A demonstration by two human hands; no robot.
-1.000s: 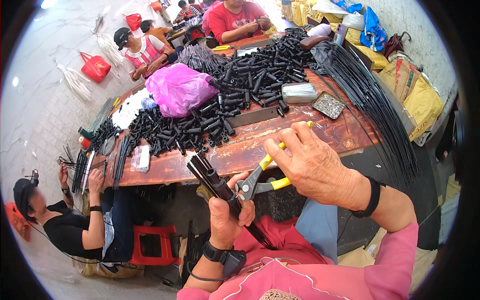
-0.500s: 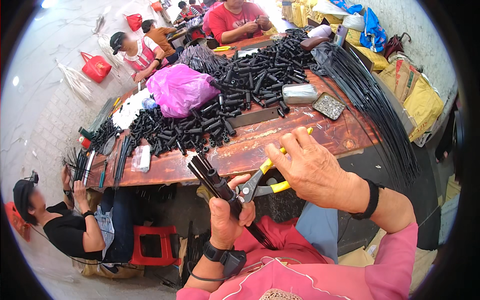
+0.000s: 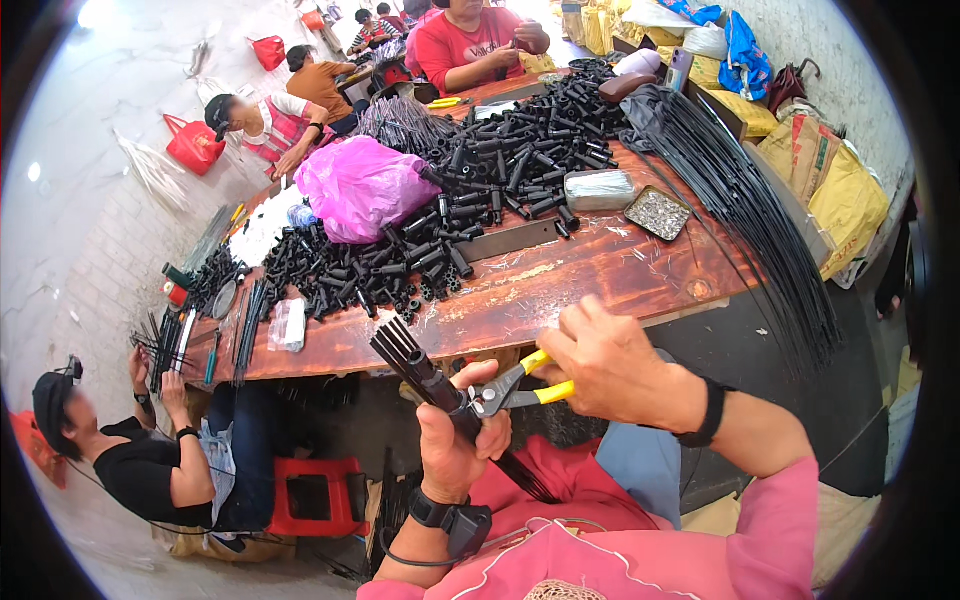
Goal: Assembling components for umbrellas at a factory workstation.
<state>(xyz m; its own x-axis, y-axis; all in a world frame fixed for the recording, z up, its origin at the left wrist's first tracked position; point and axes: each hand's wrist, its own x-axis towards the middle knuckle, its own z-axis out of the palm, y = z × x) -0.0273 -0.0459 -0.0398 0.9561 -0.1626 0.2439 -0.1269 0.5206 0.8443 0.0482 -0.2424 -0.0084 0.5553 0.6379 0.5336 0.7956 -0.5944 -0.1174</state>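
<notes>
At the lower centre of the frame, the left hand [image 3: 455,445] is gripping a bundle of thin black rods [image 3: 440,390], fingers curled tight around a dark sleeve at its middle; the rod ends are fanning out like a stiff brush toward the upper left, while the rest is trailing down over a pink garment. The right hand [image 3: 610,365] is closing around the yellow, rubbery handles of a pair of pliers [image 3: 510,390], whose grey metal nose is meeting the bundle just beside the left thumb.

Above the hands, a worn, reddish wooden surface [image 3: 600,270], scratched and flecked with pale dust, is carrying a heap of short black plastic tubes [image 3: 470,190] running from centre left to the upper middle. A crumpled, glossy magenta plastic bag [image 3: 360,185] is sitting bulging among them; its contents cannot be made out. A shallow rectangular metal tray [image 3: 658,213] is holding small silvery pieces, with a clear plastic box [image 3: 598,190] of pale pieces just beside it. Long black wires [image 3: 760,220] are draping over the surface's right edge. Yellow sacks [image 3: 845,195] are slumping at the upper right. Other people are sitting around the surface, one on a red stool [image 3: 315,495] at lower left.
</notes>
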